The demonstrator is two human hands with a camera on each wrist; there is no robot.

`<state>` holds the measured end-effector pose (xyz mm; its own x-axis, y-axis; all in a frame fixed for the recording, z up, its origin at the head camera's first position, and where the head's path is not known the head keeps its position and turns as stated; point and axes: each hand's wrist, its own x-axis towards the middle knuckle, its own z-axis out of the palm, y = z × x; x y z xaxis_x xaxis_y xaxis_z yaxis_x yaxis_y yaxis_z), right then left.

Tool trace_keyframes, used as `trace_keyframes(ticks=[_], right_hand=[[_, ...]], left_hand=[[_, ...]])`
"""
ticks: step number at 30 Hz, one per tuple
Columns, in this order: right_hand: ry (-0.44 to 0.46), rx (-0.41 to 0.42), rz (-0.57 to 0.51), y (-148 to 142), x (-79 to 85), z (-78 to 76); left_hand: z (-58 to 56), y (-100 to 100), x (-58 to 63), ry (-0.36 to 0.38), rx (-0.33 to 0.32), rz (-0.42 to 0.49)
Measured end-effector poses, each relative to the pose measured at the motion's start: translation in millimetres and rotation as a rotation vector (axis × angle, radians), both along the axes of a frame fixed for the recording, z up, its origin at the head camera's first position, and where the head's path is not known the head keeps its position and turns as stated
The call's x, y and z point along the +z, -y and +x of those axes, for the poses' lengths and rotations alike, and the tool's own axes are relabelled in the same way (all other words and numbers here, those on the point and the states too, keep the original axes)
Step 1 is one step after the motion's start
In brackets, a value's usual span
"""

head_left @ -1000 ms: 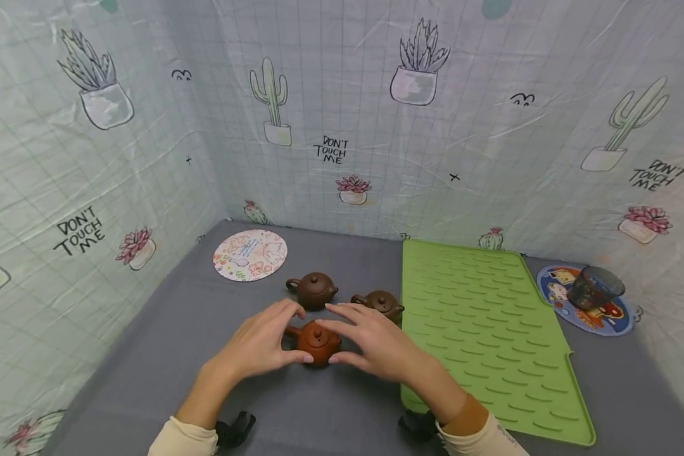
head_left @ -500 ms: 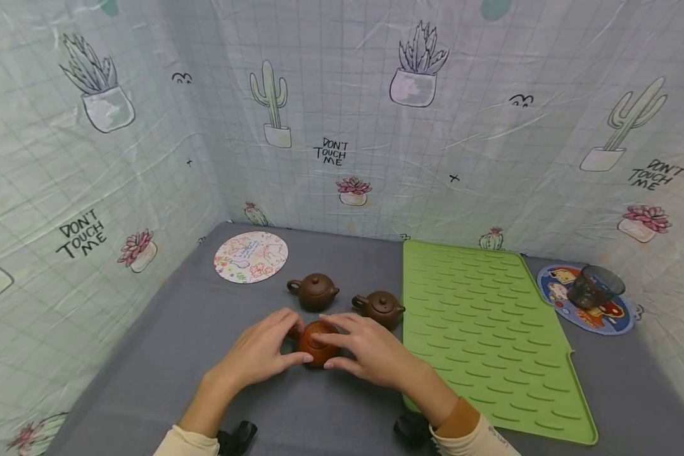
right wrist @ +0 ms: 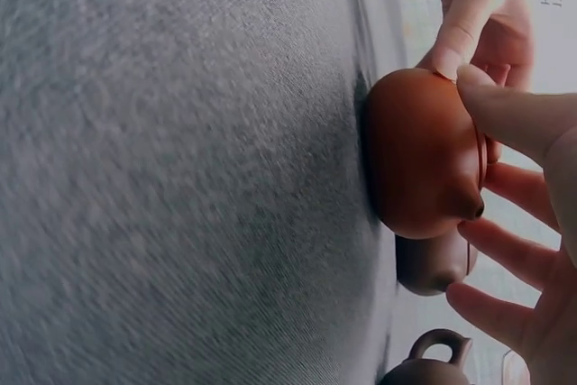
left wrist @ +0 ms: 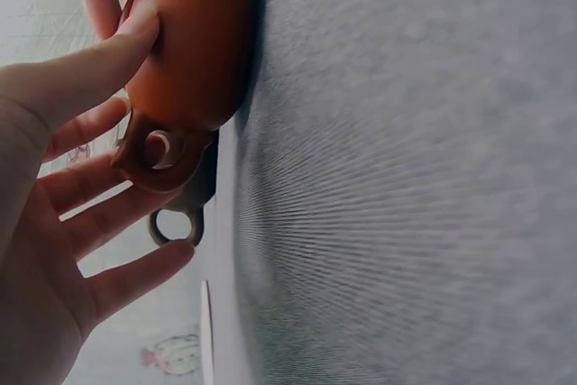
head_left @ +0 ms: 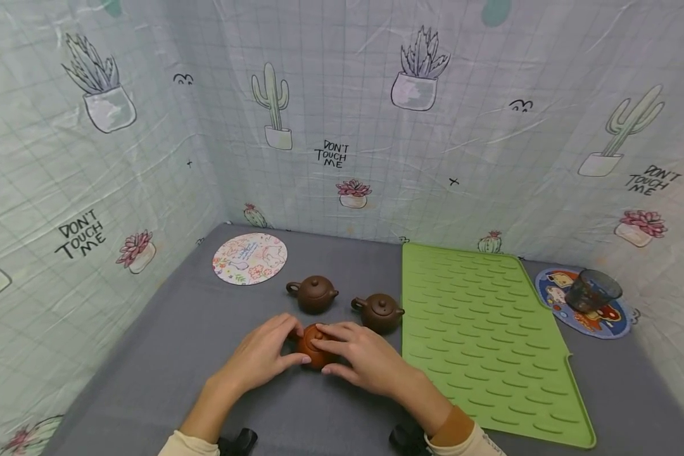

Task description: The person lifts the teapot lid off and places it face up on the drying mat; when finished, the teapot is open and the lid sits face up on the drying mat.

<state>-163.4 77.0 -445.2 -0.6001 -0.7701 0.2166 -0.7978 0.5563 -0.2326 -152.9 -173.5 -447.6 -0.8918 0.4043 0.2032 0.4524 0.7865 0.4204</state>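
Note:
A small reddish-brown clay teapot (head_left: 313, 359) stands on the grey cloth between both hands, its lid knob on top. My left hand (head_left: 262, 354) holds it from the handle side; in the left wrist view the thumb presses the body and the other fingers spread around the looped handle (left wrist: 167, 169). From the spout side my right hand (head_left: 365, 358) grips it, thumb at the front and fingers reaching over the lid. The right wrist view shows the short spout (right wrist: 464, 205) beside its fingers. Two dark brown teapots, one behind (head_left: 315, 294) and one at the right (head_left: 379, 313), stand nearby.
A ridged green mat (head_left: 479, 342) lies right of the teapots. Beyond it, a dark see-through cup (head_left: 593, 291) stands on a blue patterned coaster (head_left: 612, 326). A round floral coaster (head_left: 251, 258) lies at the back left. Printed cloth walls (head_left: 365, 139) enclose the table.
Both hands have drawn in around the reddish-brown teapot, the right hand moving left until its fingers cover part of the lid. The other teapots, mat and coasters stay put.

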Motion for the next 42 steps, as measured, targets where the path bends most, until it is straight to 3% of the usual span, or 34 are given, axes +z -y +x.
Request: trace_keyframes(ticks=[9,22,34,42], right_hand=[[-0.028,-0.039,-0.028,2.9,-0.9,2.4],[-0.065,-0.077,-0.08,8.3,0.0,2.1],[0.034,-0.047,-0.25,3.5,7.4,-0.2],[-0.079,-0.003,-0.322,0.6,12.9,-3.7]], left_hand=[[2.7,-0.9,-3.8,-0.05,0.028,0.025],[4.1,-2.9,-4.5,-0.064,0.049,0.026],[4.0,-3.9,-5.1,-0.071,0.04,0.037],[3.3,-2.0,-5.2,-0.058,0.047,0.034]])
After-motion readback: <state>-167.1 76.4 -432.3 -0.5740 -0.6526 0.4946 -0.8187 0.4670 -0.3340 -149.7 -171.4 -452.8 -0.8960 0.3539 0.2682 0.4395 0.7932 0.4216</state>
